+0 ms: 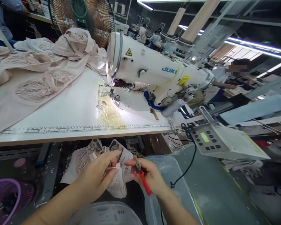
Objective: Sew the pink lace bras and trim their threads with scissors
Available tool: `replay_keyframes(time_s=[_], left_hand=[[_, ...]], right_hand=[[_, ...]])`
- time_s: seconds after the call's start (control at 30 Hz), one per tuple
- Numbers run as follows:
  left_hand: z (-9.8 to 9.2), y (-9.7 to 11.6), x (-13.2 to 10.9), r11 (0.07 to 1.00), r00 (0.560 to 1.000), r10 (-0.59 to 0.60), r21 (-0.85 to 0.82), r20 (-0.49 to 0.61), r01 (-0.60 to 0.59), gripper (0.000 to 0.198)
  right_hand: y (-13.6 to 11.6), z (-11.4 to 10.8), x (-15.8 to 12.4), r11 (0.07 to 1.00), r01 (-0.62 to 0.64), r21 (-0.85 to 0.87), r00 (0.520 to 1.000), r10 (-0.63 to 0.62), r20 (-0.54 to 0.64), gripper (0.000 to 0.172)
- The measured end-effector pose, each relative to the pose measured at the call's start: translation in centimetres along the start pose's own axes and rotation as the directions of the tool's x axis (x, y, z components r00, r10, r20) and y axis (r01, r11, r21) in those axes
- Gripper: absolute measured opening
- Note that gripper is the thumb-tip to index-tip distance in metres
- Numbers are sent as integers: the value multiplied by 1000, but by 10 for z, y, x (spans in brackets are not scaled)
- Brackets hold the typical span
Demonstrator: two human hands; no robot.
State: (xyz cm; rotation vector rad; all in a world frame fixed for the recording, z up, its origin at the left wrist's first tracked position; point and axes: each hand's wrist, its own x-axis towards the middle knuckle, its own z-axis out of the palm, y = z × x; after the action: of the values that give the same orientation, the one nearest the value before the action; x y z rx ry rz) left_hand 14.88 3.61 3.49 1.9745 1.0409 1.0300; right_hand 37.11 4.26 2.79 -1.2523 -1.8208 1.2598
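Note:
My left hand (100,172) is closed, pinching the edge of a pale beige garment piece (118,186) with lace panels, below the table edge. The lace part (85,157) hangs to the left of that hand. Just to the right, my right hand (152,176) is wrapped around red-handled thread snips (144,183). Their metal end (138,164) points up and away from me, and their blades are partly hidden by the fingers. The right fingertips are close to the fabric; I cannot tell if they touch it.
A JUKI sewing machine (150,61) stands on the white table (79,107), with more beige lace garments (37,87) at left. A control panel (224,140) juts out at right. Below are a clear plastic bin (187,193) and a purple basket (16,184). Behind stands a fan (100,18).

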Motion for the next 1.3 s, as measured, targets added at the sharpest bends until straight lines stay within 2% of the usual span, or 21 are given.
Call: replay_keyframes(time_s=[0.1, 0.2, 0.37, 0.5, 0.63, 0.77, 0.97, 1.1, 1.17, 1.3], left_hand=[[2, 2, 4, 998, 999, 18, 65, 47, -21, 41], [3, 3, 4, 996, 999, 19, 88, 37, -22, 33], [3, -1, 0, 996, 997, 29, 83, -72, -23, 14], [5, -2, -1, 997, 995, 23, 69, -97, -16, 7], [4, 2, 0, 998, 997, -55, 19, -45, 56, 12], [3, 8, 5, 976, 981, -193, -107, -3, 192, 17], [6, 15, 10, 868, 927, -373, -336, 49, 367, 22], [8, 16, 10, 748, 866, -483, -452, 133, 486, 17], [8, 15, 11, 702, 845, -506, -487, 173, 520, 15], [5, 15, 15, 688, 842, -480, -488, 247, 536, 17]], right_hand=[[-10, 9, 13, 981, -9, 195, 991, -17, 131, 32], [-15, 20, 21, 966, -29, 257, 988, -12, 155, 41], [-18, 25, 18, 994, 78, 80, 997, -77, -20, 38], [-23, 22, 13, 987, 150, -61, 985, -154, -81, 35], [-27, 21, 11, 975, 189, -116, 974, -201, -108, 31], [-26, 21, 9, 987, 127, -102, 986, -137, -92, 30], [-24, 20, 6, 999, 7, 34, 999, -5, -40, 34], [-26, 19, 5, 993, -37, 115, 999, 39, -13, 30], [-28, 18, 5, 992, -32, 121, 999, 33, -7, 30], [-29, 16, 6, 992, -41, 120, 999, 40, 12, 31]])
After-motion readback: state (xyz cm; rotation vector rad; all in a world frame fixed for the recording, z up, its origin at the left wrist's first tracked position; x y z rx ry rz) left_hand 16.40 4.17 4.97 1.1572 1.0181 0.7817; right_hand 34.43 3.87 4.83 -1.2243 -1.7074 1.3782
